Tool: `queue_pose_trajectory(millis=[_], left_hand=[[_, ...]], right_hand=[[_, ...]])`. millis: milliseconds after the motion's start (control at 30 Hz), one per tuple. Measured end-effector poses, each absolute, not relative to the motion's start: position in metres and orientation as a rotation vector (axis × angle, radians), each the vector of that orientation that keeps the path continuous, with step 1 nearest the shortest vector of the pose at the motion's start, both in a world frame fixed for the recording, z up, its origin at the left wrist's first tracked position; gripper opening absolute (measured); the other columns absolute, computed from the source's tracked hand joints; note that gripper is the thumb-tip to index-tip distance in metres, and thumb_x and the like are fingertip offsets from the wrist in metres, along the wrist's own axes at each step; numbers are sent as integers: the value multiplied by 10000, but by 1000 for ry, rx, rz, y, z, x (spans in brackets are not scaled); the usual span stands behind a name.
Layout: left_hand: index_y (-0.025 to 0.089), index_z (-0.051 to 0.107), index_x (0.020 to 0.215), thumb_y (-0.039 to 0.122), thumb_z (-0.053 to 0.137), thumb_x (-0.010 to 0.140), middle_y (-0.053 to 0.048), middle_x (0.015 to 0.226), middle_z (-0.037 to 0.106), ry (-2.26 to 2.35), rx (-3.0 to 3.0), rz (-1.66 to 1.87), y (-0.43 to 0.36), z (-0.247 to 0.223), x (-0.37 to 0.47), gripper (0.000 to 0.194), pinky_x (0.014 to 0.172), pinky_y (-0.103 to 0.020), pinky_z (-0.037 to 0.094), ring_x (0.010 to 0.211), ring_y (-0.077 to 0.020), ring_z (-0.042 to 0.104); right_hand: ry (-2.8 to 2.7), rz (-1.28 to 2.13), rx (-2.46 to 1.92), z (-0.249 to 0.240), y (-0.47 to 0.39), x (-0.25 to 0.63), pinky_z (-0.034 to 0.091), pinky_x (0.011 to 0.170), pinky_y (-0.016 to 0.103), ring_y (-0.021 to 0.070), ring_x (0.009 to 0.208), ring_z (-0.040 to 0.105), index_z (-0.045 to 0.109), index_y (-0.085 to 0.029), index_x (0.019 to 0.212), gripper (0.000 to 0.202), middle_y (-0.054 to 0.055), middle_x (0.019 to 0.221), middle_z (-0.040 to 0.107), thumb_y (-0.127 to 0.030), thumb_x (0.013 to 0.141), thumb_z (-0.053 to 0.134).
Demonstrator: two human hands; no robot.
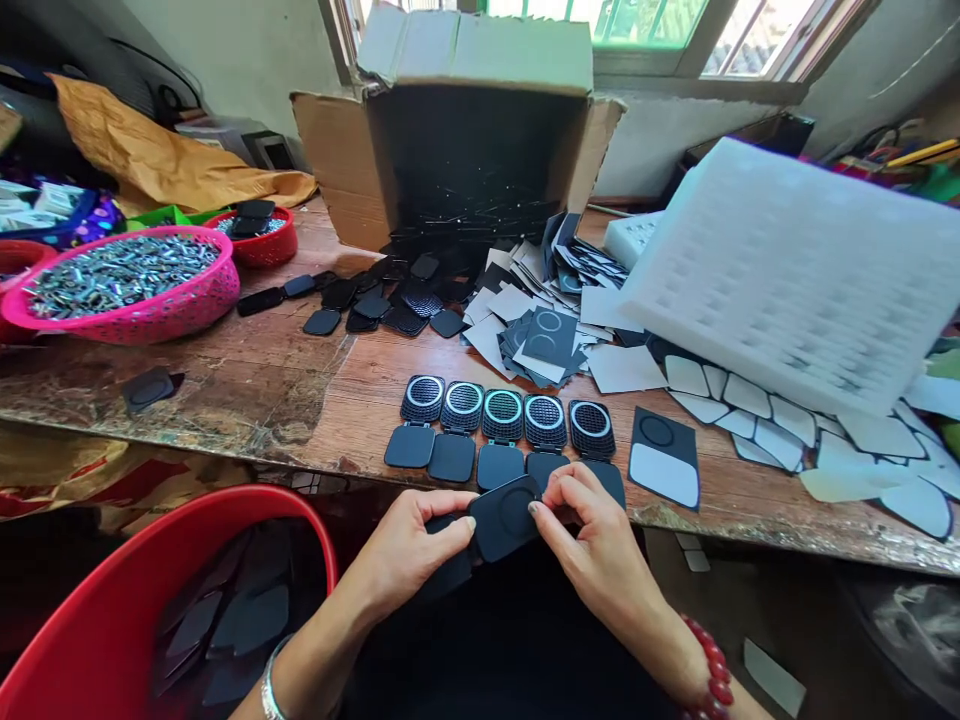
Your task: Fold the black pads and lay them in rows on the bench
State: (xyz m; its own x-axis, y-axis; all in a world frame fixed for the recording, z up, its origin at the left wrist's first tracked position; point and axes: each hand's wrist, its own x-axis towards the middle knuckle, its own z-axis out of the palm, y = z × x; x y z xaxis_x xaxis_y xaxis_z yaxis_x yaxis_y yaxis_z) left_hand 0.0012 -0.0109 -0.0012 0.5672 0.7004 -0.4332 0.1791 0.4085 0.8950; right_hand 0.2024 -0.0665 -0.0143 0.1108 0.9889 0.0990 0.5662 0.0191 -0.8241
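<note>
The left hand pinches a dark flat piece between thumb and fingers at its left side, while the right hand closes thumb and fingertips on its right corner. The piece is tilted and held just in front of the near edge of the wooden table, a ring outline on its upper face.

Just beyond the hands lies a row of five opened pieces, each with a ringed, gridded half and a plain dark half. The right hand partly hides the plain halves at the row's right end. To the right of the row is a dark card with a ring above a white area.

Behind the row, loose black pieces and a heap of cards crowd the mouth of an open cardboard box. On the right, a white tray stack leans over scattered white-faced sheets and covers some of them. On the left stand a pink basket full of small metal parts and a smaller red basket with dark pieces on top; nearer, a small dark piece lies alone.

A red tub holding more flat pieces stands below the table at the left, beside the left forearm.
</note>
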Motion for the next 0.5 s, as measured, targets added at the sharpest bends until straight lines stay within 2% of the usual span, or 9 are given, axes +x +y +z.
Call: queue_pose_trajectory(millis=[233,333,433,500], left_hand=[[159,717,1194,426,669,828,-70,922,767,867,1110,305,-15,-4,7,455,767,-305,544,800,-222,692],[170,728,1181,477,682,812,-79,952,768,875,1163,280,-17,-6,9,481,813,-345,556,822,-247,693],[208,753,1135,543,708,770,-75,970,770,917,1231,244,-18,-14,10,497,851,-385,565,880,-286,693],[228,764,1105,578,730,736,-64,955,773,952,1239,233,-18,-20,11,510,866,-393,566,886,-294,695]], right_hand=[[-1690,656,-1708,-13,-77,212,423,625,272,158,723,517,428,-226,732,209,26,841,517,-152,916,492],[-1840,515,-1815,-11,-83,215,424,634,276,159,706,548,478,-218,767,183,33,867,563,-155,935,517],[-1972,380,-2040,-5,-86,220,393,589,282,199,687,598,557,-210,825,144,48,817,629,-277,905,655],[-1902,416,-2155,-1,-88,226,377,568,278,217,675,621,585,-201,844,237,53,769,653,-398,858,716]])
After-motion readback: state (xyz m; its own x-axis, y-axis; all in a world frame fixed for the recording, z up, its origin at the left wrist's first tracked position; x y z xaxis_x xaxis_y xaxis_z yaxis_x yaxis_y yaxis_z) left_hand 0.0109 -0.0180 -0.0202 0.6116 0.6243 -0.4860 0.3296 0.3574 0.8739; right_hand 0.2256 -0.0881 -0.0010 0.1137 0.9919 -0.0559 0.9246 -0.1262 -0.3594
